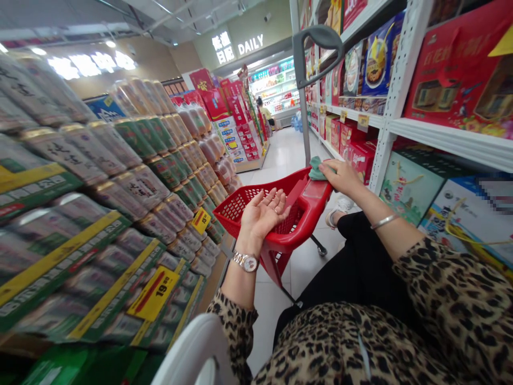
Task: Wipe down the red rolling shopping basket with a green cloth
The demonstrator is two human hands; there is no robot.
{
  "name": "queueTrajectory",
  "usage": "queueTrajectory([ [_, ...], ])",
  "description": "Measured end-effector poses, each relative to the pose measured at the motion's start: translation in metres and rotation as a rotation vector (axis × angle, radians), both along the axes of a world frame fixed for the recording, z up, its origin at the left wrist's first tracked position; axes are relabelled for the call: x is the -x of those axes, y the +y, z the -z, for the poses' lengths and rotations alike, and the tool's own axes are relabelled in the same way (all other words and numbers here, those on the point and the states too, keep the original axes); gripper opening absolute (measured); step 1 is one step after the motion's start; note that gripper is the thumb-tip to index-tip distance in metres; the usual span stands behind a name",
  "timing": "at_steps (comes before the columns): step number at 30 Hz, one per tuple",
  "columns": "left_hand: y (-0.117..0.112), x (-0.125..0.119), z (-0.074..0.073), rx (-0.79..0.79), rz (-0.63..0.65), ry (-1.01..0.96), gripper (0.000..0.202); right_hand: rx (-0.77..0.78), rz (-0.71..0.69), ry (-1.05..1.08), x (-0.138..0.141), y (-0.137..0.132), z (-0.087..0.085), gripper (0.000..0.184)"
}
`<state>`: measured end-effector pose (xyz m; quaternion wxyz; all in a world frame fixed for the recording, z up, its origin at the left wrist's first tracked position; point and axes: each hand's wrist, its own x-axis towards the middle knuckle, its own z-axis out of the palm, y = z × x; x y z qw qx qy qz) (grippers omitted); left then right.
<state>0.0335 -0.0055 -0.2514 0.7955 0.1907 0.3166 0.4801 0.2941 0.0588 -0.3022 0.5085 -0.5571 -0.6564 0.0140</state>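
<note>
Looking through the head view, I see a red shopping cart (295,236) on the aisle floor, between stacked cans (140,184) and white shelves (452,140). The left hand (264,213) is palm up, loosely open and empty, above the cart. The right hand (343,176) grips a green cloth (316,169) against its rim. I judge a hard push could roll the cart on its wheels (321,249), since the left hand doesn't brace it.

Your blouse (320,342): tan/black leopard print. Your trousers (340,262): plain black. Shopping basket (302,233): solid red, lattice-perforated sides. Cloth (316,169) at your basket rim's far right corner: muted teal-green. Your bangle (385,221): silver. Shelf upright (395,85) on your right: white. Price sign (154,291): yellow, red stripe, black digits.
</note>
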Motion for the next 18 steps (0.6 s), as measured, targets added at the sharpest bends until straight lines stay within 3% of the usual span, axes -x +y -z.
queueTrajectory([
  [3, -0.020, 0.013, 0.001, -0.229, -0.060, 0.156, 0.021, -0.090, 0.007, 0.001, 0.010, -0.023, 0.004, 0.047],
  [5, -0.042, 0.026, 0.008, -0.495, -0.179, 0.369, 0.024, -0.101, 0.000, -0.026, 0.021, -0.036, 0.008, 0.042],
  [7, -0.066, 0.043, 0.021, -0.795, -0.380, 0.681, 0.037, -0.102, 0.021, -0.030, 0.031, -0.042, 0.011, 0.038],
  [10, -0.094, 0.066, 0.043, -1.207, -0.511, 1.254, 0.049, -0.089, 0.074, 0.022, 0.042, -0.043, 0.010, 0.037],
  [11, -0.099, 0.071, 0.051, -1.276, -0.541, 1.367, 0.053, -0.082, 0.086, 0.043, 0.045, -0.043, 0.008, 0.036],
  [13, -0.099, 0.077, 0.065, -1.344, -0.481, 1.517, 0.053, -0.086, 0.092, 0.059, 0.054, -0.047, 0.003, 0.033],
  [15, -0.089, 0.081, 0.078, -1.374, -0.453, 1.551, 0.041, -0.122, 0.064, 0.039, 0.068, -0.059, -0.001, 0.029],
  [18, -0.068, 0.090, 0.096, -1.447, -0.549, 1.502, 0.042, -0.200, -0.067, -0.010, 0.099, -0.089, -0.004, 0.028],
])
